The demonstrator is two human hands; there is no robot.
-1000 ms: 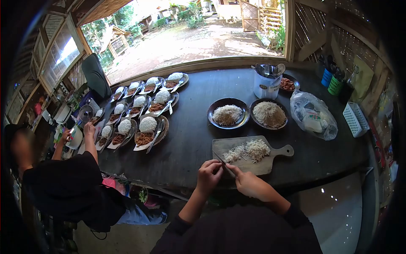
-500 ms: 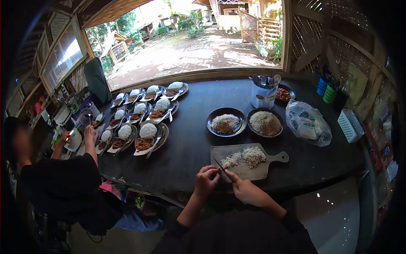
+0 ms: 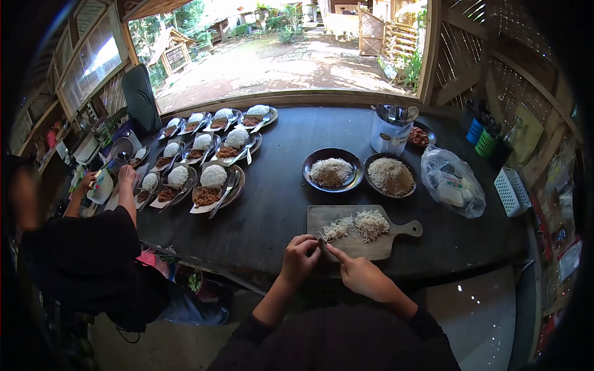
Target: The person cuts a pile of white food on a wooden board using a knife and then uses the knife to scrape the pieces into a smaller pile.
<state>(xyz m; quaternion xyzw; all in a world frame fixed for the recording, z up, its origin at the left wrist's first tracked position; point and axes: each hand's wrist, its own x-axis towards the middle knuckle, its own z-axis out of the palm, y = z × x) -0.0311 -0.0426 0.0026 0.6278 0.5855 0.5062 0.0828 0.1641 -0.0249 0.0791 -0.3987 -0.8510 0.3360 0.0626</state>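
My right hand grips a knife with the index finger stretched along it; the blade is short and dark from this angle. Close by, my left hand has its fingers curled together near the blade; what they pinch, if anything, is hidden. Both hands are at the near left edge of a wooden cutting board with a handle on its right. On that board lies a pile of pale shreds, with a thinner heap on the left. Behind it stand two dark bowls, the left bowl and right bowl, both heaped with similar shreds.
Several plates of rice and brown food fill the table's left side. A co-worker works there. At the back is a white cutlery tub beside a bowl of reddish food. A clear plastic bag and white basket stand right.
The knife's blade has tipped lower towards the board, and my left hand has shifted slightly up. The view has also shifted a little. The co-worker's hands have moved slightly.
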